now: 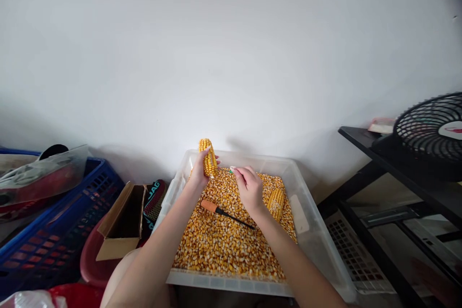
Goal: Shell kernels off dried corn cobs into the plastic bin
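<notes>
The left hand (199,169) is closed around an upright corn cob (208,158) at the far edge of the tray (317,245); the right hand (249,188), half curled and empty, is held just beside it. Kernels could be flicked over the far rim, judging by how near the cob stands. The tray is filled with loose kernels (224,243) (a screwdriver (225,212) and a second cob (276,202) lie on them). At left, a blue crate (54,236) holds bags, and a cardboard box (121,224) stands open.
</notes>
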The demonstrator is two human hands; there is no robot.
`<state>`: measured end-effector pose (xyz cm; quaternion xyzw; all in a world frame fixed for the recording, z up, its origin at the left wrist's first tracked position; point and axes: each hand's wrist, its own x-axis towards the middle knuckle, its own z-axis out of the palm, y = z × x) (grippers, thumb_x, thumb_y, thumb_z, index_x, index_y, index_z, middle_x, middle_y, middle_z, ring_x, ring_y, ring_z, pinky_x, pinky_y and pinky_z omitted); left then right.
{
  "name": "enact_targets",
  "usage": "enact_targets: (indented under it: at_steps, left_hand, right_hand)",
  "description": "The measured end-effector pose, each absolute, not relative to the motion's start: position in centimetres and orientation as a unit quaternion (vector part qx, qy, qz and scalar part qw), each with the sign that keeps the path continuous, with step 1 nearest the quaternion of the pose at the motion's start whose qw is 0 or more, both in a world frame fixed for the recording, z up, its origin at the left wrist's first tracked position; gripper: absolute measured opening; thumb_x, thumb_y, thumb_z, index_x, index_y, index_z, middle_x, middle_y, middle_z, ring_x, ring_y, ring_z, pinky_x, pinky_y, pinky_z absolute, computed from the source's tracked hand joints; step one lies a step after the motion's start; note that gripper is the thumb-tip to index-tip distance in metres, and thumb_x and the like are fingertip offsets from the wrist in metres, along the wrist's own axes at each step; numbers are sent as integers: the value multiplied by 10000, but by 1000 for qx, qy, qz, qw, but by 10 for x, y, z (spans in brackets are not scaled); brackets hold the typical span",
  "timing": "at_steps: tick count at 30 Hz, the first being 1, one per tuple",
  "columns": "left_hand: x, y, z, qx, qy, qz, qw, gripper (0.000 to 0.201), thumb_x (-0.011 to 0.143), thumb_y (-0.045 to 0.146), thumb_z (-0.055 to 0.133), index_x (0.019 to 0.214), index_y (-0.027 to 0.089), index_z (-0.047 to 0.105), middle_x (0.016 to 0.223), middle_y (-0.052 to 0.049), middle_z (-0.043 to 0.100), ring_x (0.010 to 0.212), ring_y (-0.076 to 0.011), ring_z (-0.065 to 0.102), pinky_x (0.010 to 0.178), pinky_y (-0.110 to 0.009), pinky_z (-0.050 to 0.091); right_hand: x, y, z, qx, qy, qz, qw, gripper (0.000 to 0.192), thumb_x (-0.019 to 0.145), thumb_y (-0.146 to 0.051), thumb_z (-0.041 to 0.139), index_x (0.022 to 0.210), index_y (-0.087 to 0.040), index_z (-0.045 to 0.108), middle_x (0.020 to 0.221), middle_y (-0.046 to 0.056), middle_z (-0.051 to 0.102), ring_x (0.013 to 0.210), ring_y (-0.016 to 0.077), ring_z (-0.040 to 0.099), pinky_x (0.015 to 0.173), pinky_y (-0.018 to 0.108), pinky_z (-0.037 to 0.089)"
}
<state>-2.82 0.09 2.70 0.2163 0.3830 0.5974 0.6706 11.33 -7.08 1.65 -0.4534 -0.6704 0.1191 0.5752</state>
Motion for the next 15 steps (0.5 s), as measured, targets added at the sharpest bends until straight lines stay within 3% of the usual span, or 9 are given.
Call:
enact_targets:
  at_steps: [15]
  left_hand:
    - [-32,4,23,234,391,614,644,323,672,410,649,814,123,608,681,-62,644,559,-164,619,480,-248,486]
  right_hand:
    - [112,-71,13,-435,-708,97,548,235,906,-285,452,865,-210,671,788,63,624,757,179,571,716,314,453]
